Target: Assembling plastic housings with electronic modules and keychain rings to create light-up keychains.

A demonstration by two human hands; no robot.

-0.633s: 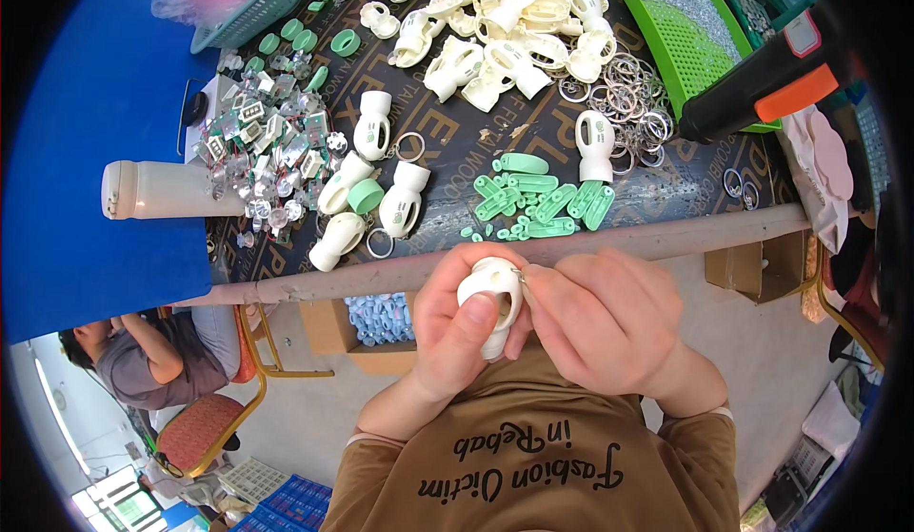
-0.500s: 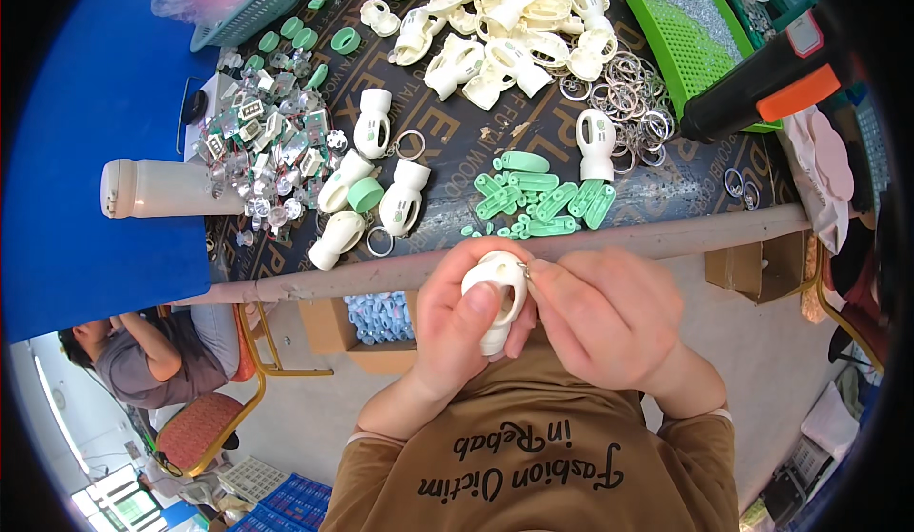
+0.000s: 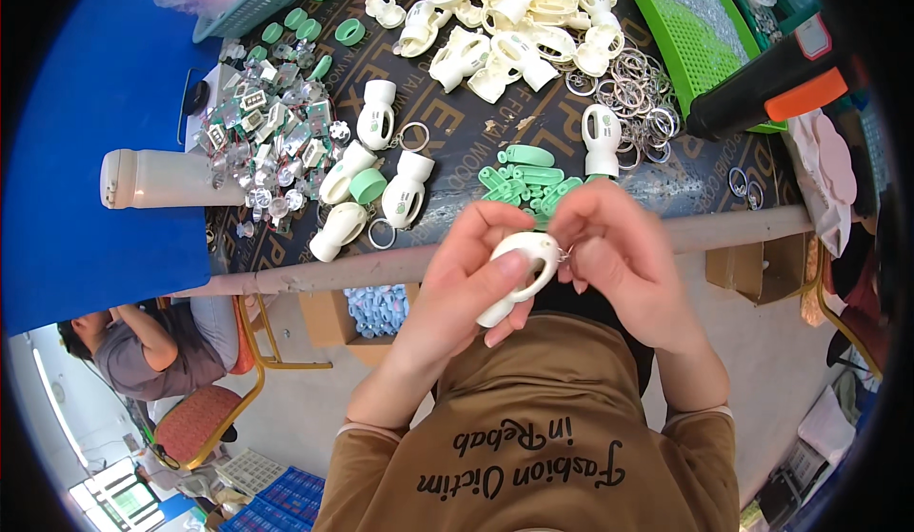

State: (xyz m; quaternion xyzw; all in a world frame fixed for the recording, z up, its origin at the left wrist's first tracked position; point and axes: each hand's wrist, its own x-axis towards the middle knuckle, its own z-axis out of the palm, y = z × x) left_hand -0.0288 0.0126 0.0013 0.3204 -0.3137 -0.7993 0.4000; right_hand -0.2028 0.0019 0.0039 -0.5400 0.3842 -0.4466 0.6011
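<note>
A white plastic keychain-light casing [image 3: 522, 270] with an oval opening is held in front of my chest. My left hand [image 3: 466, 280] is closed round it, thumb on its side. From the casing's upper end a short metal chain [image 3: 565, 255] leads to the curled fingers of my right hand [image 3: 619, 260], which are slightly blurred; whatever else they hold is hidden. Just beyond my hands lie green plastic strips [image 3: 528, 178]. A similar white casing [image 3: 601, 140] stands behind them, and several assembled white casings [image 3: 409, 189] with split rings lie to the left.
Cream casing halves [image 3: 519, 51] are heaped at the back. Metal split rings [image 3: 636, 94] lie beside a green tray [image 3: 690, 65] and a black-and-orange tool [image 3: 771, 89]. Circuit parts [image 3: 276, 132] and a translucent bottle [image 3: 162, 180] are at left. The table edge [image 3: 419, 256] runs before me.
The casing has tilted and shifted slightly right in my left hand. My right hand has drawn up and away from it, its fingers curling differently, and the chain now shows between them.
</note>
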